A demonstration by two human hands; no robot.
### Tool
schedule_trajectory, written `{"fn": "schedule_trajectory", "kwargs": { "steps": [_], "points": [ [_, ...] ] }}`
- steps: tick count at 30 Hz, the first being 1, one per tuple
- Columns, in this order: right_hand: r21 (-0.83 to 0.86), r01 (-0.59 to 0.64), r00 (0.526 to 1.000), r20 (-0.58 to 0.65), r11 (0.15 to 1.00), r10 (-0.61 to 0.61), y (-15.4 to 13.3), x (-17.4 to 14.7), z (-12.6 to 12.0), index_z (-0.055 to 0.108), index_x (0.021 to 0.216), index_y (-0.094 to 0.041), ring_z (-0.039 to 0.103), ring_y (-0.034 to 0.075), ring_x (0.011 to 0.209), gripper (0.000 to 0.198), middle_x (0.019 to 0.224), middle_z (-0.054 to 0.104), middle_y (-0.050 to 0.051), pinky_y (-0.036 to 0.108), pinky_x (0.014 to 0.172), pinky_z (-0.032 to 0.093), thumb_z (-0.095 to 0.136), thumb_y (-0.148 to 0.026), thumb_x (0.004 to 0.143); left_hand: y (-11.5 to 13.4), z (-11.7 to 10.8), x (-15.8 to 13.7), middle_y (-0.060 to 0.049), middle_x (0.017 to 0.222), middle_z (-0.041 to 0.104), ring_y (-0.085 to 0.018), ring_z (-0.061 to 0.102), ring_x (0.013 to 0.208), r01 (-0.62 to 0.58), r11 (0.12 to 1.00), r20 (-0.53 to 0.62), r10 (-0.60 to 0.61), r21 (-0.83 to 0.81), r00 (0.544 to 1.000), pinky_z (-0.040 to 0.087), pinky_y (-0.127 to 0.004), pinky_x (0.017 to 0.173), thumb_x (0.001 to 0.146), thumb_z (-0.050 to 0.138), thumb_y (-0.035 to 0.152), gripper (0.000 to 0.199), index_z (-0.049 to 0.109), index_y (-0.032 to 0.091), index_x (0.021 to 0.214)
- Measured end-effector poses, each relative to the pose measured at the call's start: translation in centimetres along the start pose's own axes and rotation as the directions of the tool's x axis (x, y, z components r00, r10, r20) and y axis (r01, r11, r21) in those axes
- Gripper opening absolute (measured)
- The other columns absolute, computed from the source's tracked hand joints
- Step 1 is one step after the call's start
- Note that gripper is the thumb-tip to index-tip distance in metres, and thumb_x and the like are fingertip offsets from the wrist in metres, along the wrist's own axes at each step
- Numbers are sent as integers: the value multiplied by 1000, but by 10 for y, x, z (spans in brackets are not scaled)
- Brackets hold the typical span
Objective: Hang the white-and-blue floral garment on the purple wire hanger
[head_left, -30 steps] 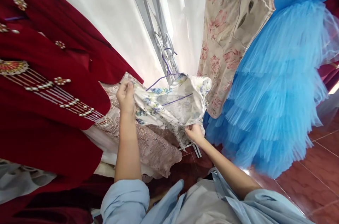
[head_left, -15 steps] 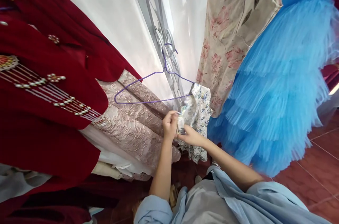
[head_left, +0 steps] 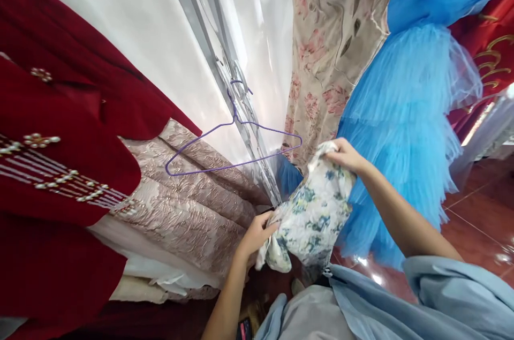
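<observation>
Between my hands is a white floral dress [head_left: 311, 217] with blue, green and yellow flowers, held off the hanger. My left hand [head_left: 257, 234] is closed on its lower-left edge, where the cloth bunches. My right hand [head_left: 346, 157] grips the upper-right edge, thumb on top. A bare purple wire hanger [head_left: 235, 168] hangs by its hook from the metal rack [head_left: 225, 45], just above and left of the dress, apart from both hands.
At left hang a dark red velvet garment [head_left: 72, 99] with beaded trim and a pinkish brocade skirt [head_left: 180, 206]. A beige floral dress [head_left: 317, 67] and a blue tiered tulle dress [head_left: 405, 110] hang at right. Red tiles [head_left: 482, 217] cover the floor.
The floral dress has come off the purple hanger's right end. My hands have moved apart, the right one up and rightward, spreading the cloth between them.
</observation>
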State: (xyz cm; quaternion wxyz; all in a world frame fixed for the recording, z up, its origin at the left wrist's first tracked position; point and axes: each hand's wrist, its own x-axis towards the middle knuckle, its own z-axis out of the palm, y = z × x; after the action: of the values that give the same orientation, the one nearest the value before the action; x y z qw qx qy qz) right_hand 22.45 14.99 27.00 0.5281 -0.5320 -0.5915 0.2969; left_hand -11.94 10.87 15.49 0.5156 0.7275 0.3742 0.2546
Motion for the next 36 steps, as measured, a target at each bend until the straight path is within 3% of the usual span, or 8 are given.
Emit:
{"fn": "schedule_trajectory", "kwargs": {
  "steps": [7, 14, 18, 21, 24, 28, 30, 36],
  "points": [
    [174, 129, 975, 159, 976, -157, -18, 114, 48, 55, 61, -18, 55, 15, 69, 22, 62, 58, -1, 25, 67, 45, 62, -33, 76, 38, -60, -42, -2, 77, 63, -19, 57, 74, 85, 986, -213, -53, 144, 976, 48, -27, 69, 86, 57, 38, 24, 66, 16, 85],
    [289, -46, 906, 416, 956, -82, -18, 119, 69, 67, 84, -14, 56, 13, 64, 31, 74, 66, -1, 22, 60, 43, 75, -42, 71, 72, -171, -85, -1, 67, 57, -17, 50, 66, 176, 938, -432, -32, 298, 901, 39, -26, 58, 73, 53, 35, 21, 61, 16, 69],
    [272, 14, 897, 422, 962, -132, -21, 120, 58, 72, 88, -14, 62, 16, 71, 37, 81, 70, 1, 24, 65, 46, 78, -47, 73, 104, -248, -64, 1, 65, 52, -16, 47, 64, 138, 926, -576, 97, 350, 812, 38, -27, 58, 66, 54, 35, 18, 58, 18, 67],
    [269, -13, 906, 410, 963, -102, -23, 121, 57, 73, 89, -14, 63, 16, 70, 41, 79, 71, 1, 24, 64, 46, 80, -50, 72, 145, -283, -12, 1, 83, 59, -17, 55, 82, 119, 857, -680, 306, 502, 666, 45, -30, 74, 75, 59, 32, 18, 63, 19, 86],
    [295, -168, 897, 441, 941, 21, -16, 120, 61, 71, 85, -14, 60, 13, 60, 43, 72, 69, 0, 22, 56, 44, 83, -51, 68, 181, -277, 40, -7, 130, 57, -20, 56, 112, 43, 836, -688, 419, 547, 592, 47, -34, 92, 78, 72, 38, 58, 54, 21, 130],
    [365, -324, 888, 435, 873, 148, 0, 118, 63, 70, 85, -15, 60, 12, 58, 45, 71, 70, 1, 22, 54, 44, 88, -48, 60, 192, -222, 63, -10, 130, 62, -22, 59, 116, -16, 753, -421, 385, 658, 822, 47, -37, 98, 92, 59, 43, 47, 56, 16, 131],
    [398, -300, 921, 359, 867, 154, 5, 115, 60, 70, 88, -16, 62, 13, 62, 44, 76, 72, 1, 22, 57, 46, 89, -44, 59, 182, -196, 58, -7, 117, 69, -23, 62, 106, 28, 683, -362, 351, 730, 863, 48, -35, 92, 95, 54, 45, 36, 65, 18, 117],
    [453, -223, 969, 197, 863, 147, -12, 83, 46, 59, 63, -19, 45, 11, 39, 50, 47, 56, 1, 23, 39, 33, 56, -64, 82, 157, -178, 49, -4, 93, 72, -20, 65, 89, 74, 684, -494, 443, 726, 748, 46, -29, 80, 96, 51, 42, 28, 68, 19, 98]
  ]
}}
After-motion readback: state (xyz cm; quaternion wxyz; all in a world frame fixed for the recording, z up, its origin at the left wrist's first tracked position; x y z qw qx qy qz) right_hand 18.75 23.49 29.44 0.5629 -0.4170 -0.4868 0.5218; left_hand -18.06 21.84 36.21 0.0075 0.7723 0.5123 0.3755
